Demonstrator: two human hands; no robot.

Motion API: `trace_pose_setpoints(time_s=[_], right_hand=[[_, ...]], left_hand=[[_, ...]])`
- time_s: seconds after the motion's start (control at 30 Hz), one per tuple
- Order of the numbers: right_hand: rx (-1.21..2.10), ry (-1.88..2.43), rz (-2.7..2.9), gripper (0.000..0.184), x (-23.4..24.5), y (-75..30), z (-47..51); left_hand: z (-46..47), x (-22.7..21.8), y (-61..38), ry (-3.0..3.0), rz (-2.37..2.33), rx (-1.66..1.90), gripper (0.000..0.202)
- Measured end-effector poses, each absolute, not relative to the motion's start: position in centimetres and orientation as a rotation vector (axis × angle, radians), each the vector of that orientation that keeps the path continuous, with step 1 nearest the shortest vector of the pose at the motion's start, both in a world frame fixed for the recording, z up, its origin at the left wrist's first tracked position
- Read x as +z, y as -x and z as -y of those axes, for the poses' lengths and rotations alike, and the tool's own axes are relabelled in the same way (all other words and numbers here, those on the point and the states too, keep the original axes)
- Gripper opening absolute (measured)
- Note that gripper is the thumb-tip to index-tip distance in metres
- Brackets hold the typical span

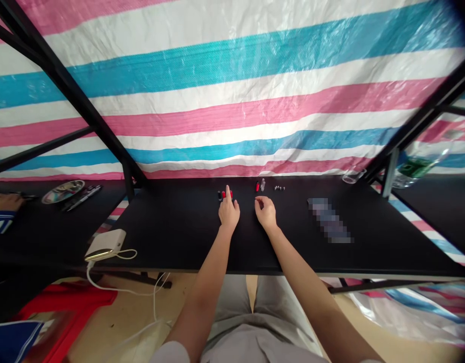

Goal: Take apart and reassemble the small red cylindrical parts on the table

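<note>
Left hand has index and thumb apart, fingertip at the small red pieces on the bench; right hand curls near the red-and-black piece; can't tell if its grip holds anything. Pieces look light, stiff, probably slick and prone to roll; pinch mid-barrel; clear pieces may be brittle, go easy.

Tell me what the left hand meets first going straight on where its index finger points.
Probably the striped sheet behind the table, though depth from the left hand is unclear.
</note>
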State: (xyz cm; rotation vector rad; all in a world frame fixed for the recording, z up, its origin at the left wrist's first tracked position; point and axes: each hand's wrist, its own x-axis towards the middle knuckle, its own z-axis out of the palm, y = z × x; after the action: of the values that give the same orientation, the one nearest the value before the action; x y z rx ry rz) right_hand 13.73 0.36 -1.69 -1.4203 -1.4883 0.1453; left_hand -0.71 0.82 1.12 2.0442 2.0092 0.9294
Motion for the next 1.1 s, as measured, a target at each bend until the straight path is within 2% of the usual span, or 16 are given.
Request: trace_pose_setpoints(time_s=[0.1, 0.23, 0.4, 0.53, 0.73, 1.1], right_hand=[[0.148, 1.413, 1.508, 0.020, -1.7, -13.8, -0.4], [0.162, 1.410, 1.532, 0.021, -1.6, -13.8, -0.2], [0.192, 1.490, 1.563, 0.024, -1.3, -13.7, 0.0], [0.235, 1.486, 1.667, 0.031, -0.6, -13.4, 0.4], [0.351, 1.391, 1.771, 0.038, 0.0, -13.1, 0.9], [0.362, 1.363, 1.720, 0.039, 0.2, -13.1, 1.6]], left_hand=[[-1.1, 0.9, 0.6, -2.047, -2.023, 0.934, 0.059], [-1.3, 0.7, 0.8, -1.936, -1.993, 1.103, 0.041], [-1.5, 0.3, 1.4, -1.528, -1.557, 1.425, 0.024], [-1.2, 0.4, 0.6, -1.137, -1.203, 1.491, 0.027], [-0.4, 0.6, -0.5, -0.954, -0.902, 1.380, 0.035], [0.1, 0.9, -0.6, -0.934, -0.848, 1.297, 0.034]])
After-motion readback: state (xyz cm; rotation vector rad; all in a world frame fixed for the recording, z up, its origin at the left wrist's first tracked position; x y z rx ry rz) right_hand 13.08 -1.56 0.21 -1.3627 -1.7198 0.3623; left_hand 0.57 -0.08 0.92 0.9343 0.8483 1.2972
